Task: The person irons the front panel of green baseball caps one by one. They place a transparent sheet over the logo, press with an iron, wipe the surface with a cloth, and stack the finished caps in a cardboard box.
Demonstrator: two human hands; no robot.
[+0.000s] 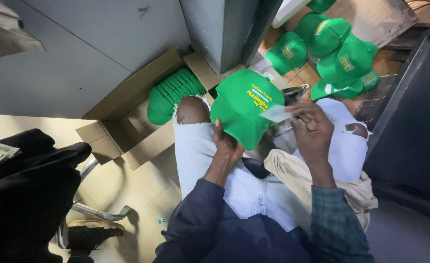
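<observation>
Green cloth cap [242,109] sits over my left hand [227,146], whose fingers are tucked up under its back edge and closed on the fabric, so the crown faces me with its yellow print. My right hand [312,131] pinches a small pale slip of paper [276,113] between thumb and fingertips, just touching the cap's right side. I judge the cap light and soft in the crown but stiffer at the peak, so the rim or peak is the safest hold; the slip looks thin and easily creased, needing only a light pinch.

Beyond my left fingers an open cardboard box [127,126] on the floor holds a nested stack of green caps [173,92]. Past my right fingers more loose green caps [337,53] lie spread on the tiled floor. Below both hands are my knees in torn pale jeans [195,146], my working surface. Grey panels stand ahead, and a dark-clad person [25,195] is far off my left fingers.
</observation>
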